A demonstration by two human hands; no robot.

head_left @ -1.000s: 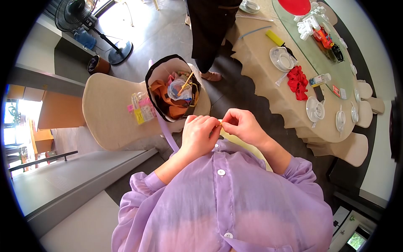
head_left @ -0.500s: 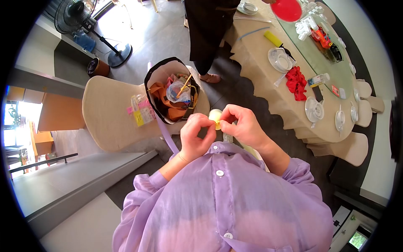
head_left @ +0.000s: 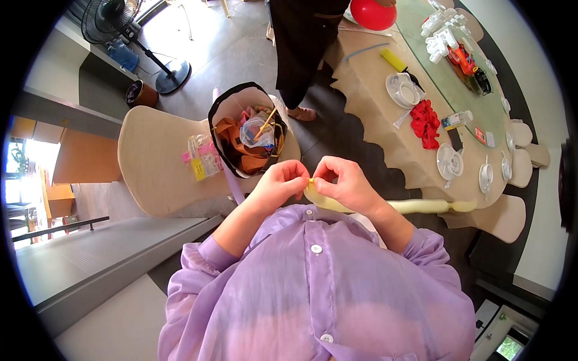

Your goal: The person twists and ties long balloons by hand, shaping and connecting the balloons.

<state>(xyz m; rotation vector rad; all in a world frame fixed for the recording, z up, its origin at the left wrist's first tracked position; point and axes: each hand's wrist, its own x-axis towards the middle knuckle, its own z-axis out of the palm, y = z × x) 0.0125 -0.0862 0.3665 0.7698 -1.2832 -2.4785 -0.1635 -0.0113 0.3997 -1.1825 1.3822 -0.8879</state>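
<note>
A long, thin pale yellow balloon (head_left: 415, 206) stretches from between my hands out to the right, passing beneath my right forearm. My left hand (head_left: 283, 180) pinches the balloon's narrow neck end, which shows as a small darker yellow tip. Close beside it, my right hand (head_left: 338, 180) grips the same end between thumb and fingers. The fingertips of both hands almost meet there. Part of the balloon is hidden behind my right hand and wrist.
A bag (head_left: 248, 129) of balloons and a clear packet (head_left: 201, 157) rest on a beige chair (head_left: 147, 162). At right, a covered table (head_left: 373, 78) holds red balloons (head_left: 425, 124), a yellow pump (head_left: 393, 59) and plastic dishes. A person (head_left: 304, 48) stands ahead, near a red balloon (head_left: 373, 13). A fan (head_left: 111, 21) stands far left.
The yellow balloon has swung out to the right and now shows at length. My hands have shifted slightly, still pinching its end. The person's red balloon has moved left.
</note>
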